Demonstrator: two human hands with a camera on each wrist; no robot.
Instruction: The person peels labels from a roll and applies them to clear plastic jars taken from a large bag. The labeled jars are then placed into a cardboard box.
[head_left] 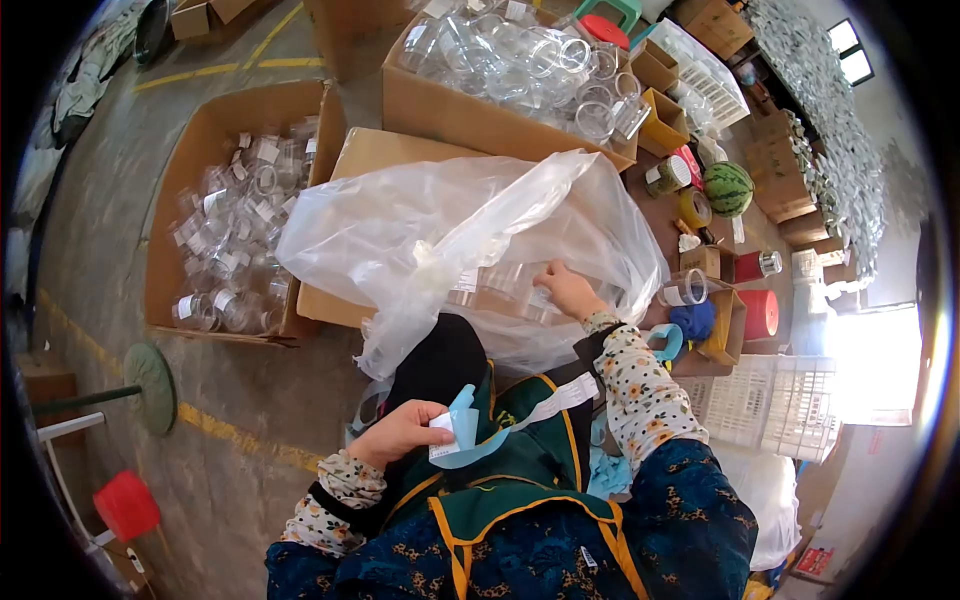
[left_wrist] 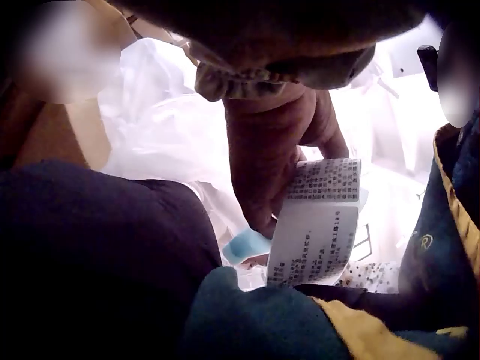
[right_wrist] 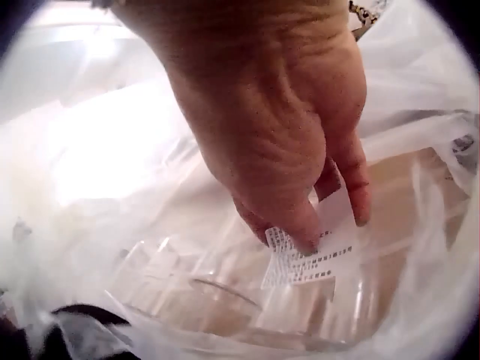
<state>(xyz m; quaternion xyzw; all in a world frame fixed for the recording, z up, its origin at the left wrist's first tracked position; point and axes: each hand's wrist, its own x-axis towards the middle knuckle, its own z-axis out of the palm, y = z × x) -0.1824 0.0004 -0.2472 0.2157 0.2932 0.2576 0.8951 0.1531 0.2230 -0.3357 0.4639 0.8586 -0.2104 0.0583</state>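
So my left hand (head_left: 400,432) is pinching a strip of printed labels (left_wrist: 315,225) between thumb and fingers, down by my lap. The strip is white with rows of tiny black text, on pale blue backing that curls off below the hand. My right hand (head_left: 568,290) is reaching forward into the big clear plastic bag (head_left: 450,230), fingertips pressing a small white label (right_wrist: 311,259) with black print onto a clear plastic jar (right_wrist: 225,300) right under the fingers. The jar is see-through and lies inside the bag among others like it.
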